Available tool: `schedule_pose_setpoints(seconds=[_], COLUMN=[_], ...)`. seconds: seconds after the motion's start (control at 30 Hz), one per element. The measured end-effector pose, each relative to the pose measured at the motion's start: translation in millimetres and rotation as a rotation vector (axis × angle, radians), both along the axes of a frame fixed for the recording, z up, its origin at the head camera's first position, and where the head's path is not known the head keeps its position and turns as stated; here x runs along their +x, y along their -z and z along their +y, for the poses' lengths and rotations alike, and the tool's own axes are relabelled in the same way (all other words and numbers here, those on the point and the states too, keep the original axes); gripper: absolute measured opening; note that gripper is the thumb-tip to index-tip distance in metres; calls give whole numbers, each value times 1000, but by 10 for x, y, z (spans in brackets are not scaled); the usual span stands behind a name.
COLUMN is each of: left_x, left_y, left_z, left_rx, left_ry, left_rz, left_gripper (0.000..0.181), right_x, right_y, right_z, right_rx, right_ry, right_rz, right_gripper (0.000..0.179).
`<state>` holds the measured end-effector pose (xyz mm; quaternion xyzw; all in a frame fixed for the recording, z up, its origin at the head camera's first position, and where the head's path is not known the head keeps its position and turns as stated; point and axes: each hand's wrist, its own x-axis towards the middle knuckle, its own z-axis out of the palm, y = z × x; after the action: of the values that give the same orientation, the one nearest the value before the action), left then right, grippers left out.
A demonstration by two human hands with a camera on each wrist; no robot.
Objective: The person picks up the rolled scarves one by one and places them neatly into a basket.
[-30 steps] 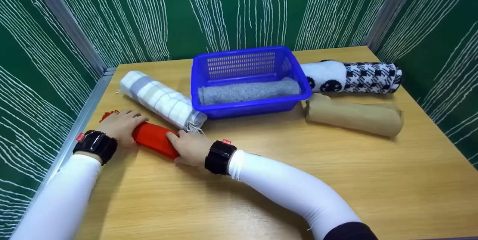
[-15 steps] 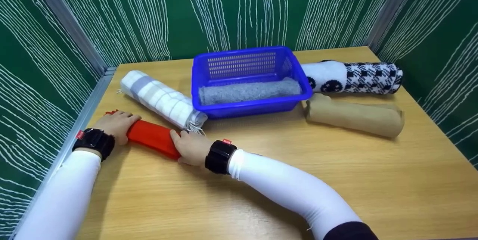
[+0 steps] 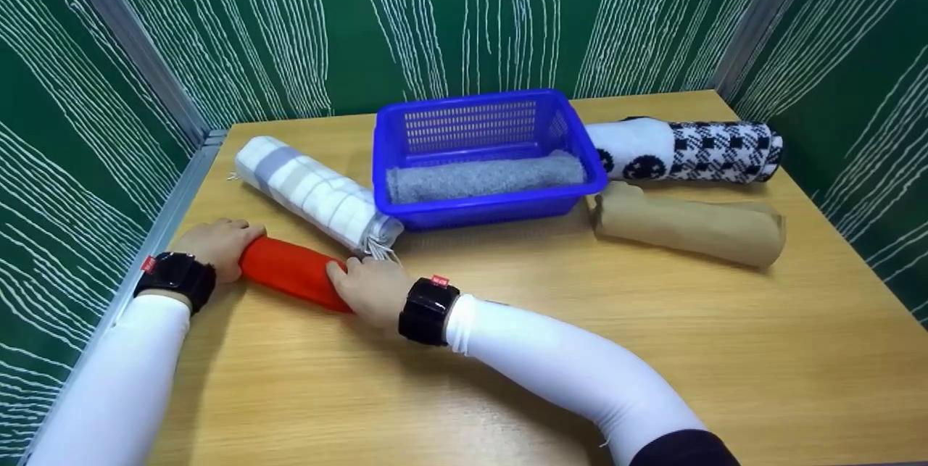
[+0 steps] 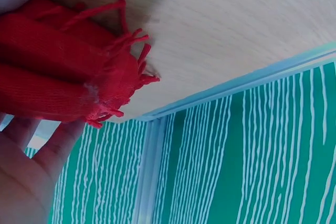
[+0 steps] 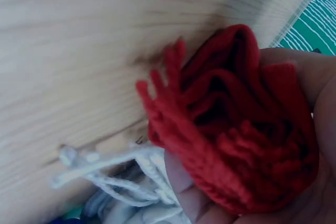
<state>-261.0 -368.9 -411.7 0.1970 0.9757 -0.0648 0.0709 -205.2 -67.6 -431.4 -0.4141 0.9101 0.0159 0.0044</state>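
Note:
A rolled red scarf (image 3: pixel 291 272) with fringed ends lies slantwise on the left part of the table. My left hand (image 3: pixel 217 247) grips its far-left end. In the left wrist view, the thumb is on one side of the fringed red end (image 4: pixel 58 66) and the fingers are on the other. My right hand (image 3: pixel 373 290) holds the opposite end; the right wrist view shows fingers wrapped round the scarf's folded layers (image 5: pixel 236 129). Just behind the red scarf lies a rolled white checked scarf (image 3: pixel 315 190), its fringe close to my right fingers.
A blue plastic basket (image 3: pixel 478 206) holding a rolled grey cloth (image 3: pixel 486 177) stands at the back middle. Right of it are a black-and-white patterned roll (image 3: pixel 718 152) and a tan roll (image 3: pixel 689 229). Green panels with white lines surround the wooden table (image 3: pixel 507 386).
My left hand has moved slightly left and nearer, and the red fringe beyond it has gone from the head view. The right hand has barely moved, still holding the scarf's other end.

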Motion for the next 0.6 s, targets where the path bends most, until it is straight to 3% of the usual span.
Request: schedule_pose_setpoints(seconds=[0.1, 0.27, 0.6], left_x=[2, -3, 3], left_y=[11, 24, -52], left_z=[9, 23, 79], left_rx=[-10, -8, 15], left_ry=[6, 16, -8], left_rz=[8, 6, -8], left_gripper=[54, 55, 46], right_x=[14, 9, -41], right_y=[-5, -21, -60], right_z=[19, 69, 144], right_rx=[14, 10, 0], right_ry=[-18, -17, 16], right_rz=[13, -37, -100], right_gripper=[66, 72, 78])
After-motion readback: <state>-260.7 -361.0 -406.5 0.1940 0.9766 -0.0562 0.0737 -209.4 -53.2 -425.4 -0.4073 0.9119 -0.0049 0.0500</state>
